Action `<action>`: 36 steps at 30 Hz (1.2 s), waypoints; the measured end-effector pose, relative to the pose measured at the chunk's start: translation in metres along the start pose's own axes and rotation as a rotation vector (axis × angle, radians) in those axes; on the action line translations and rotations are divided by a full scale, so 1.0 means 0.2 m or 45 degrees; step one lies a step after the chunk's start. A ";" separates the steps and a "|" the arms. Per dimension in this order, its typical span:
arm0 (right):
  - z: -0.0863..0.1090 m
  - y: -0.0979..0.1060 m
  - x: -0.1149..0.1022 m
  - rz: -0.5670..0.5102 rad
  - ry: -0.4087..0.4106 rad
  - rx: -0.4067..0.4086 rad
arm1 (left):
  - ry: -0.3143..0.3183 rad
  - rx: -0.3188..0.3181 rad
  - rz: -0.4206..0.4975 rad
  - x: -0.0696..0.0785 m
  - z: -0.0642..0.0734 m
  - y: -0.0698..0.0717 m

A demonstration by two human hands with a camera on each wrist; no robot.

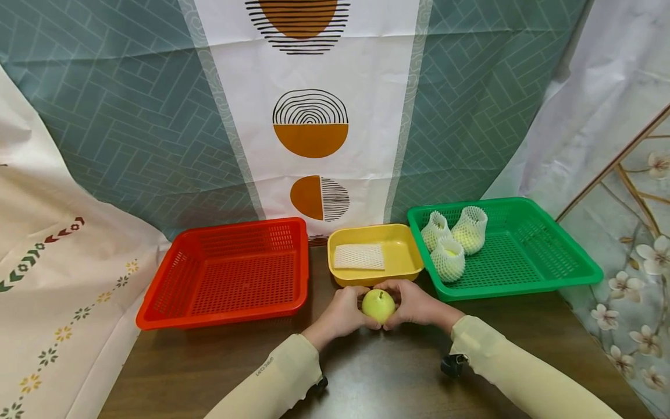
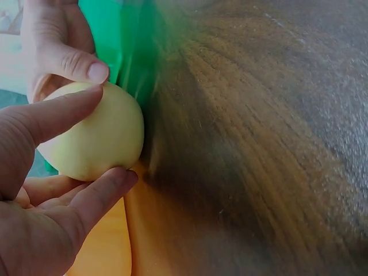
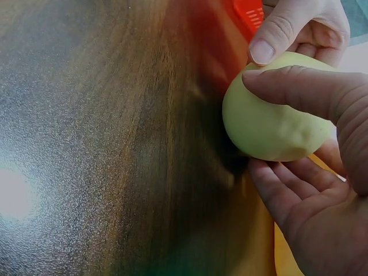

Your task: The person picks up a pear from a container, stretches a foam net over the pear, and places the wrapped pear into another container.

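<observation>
A round yellow-green pear (image 1: 379, 306) with a short brown stem is held between both hands, just in front of the yellow basket. My left hand (image 1: 345, 312) grips its left side, and my right hand (image 1: 417, 304) grips the right. In the left wrist view, the left thumb lies on the smooth pear (image 2: 118, 129) and fingers curl below it. The right wrist view shows the right hand (image 3: 322, 218) holding the pear (image 3: 270, 123) the same way, with a few shallow dents in its skin. Both thumbs come close together on the near side.
Behind the hands stands a yellow basket (image 1: 403, 259) with a white foam net (image 1: 359, 256) lying flat inside. A red basket (image 1: 222, 320) is on the left. The green basket (image 1: 528, 290) at right holds three pears in white foam nets (image 1: 469, 231). Curtains hang behind the dark wooden table (image 1: 387, 384).
</observation>
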State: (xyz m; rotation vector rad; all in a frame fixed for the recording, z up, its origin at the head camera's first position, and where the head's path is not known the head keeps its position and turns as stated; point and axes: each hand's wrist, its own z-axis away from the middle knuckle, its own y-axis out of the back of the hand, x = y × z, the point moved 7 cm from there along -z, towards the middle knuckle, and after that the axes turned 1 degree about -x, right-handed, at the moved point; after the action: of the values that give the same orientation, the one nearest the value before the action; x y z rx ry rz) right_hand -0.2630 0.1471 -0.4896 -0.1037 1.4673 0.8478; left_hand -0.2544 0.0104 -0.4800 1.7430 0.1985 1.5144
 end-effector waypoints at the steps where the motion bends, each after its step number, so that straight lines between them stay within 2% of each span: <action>1: 0.00 0.00 0.00 -0.007 -0.004 0.000 | -0.001 0.001 -0.003 0.00 0.00 0.00; 17: 0.03 0.01 0.00 0.025 0.020 0.042 | 0.001 -0.005 0.066 0.00 0.01 -0.01; 21: 0.03 0.02 -0.02 -0.020 0.017 0.028 | 0.003 -0.017 0.080 0.02 0.02 0.02; 25: 0.04 0.05 -0.07 -0.099 0.011 0.035 | 0.027 -0.003 0.086 0.04 0.05 0.08; 27: 0.04 0.08 -0.10 -0.109 0.008 0.065 | 0.043 0.041 0.089 0.05 0.06 0.13; 30: 0.04 0.11 -0.13 -0.104 0.009 0.119 | 0.030 0.170 0.104 0.07 0.07 0.20; 33: 0.05 0.15 -0.17 -0.082 0.008 0.192 | 0.037 0.364 0.150 0.06 0.07 0.26; 36: 0.04 0.18 -0.21 -0.047 0.027 0.276 | 0.088 0.557 0.218 0.01 0.08 0.29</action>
State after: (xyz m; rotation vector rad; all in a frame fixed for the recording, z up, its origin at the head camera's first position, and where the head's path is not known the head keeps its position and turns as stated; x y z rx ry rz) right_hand -0.2708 0.1590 -0.4352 0.0231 1.5634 0.6549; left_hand -0.2608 -0.0348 -0.4393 2.0911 0.4537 1.7536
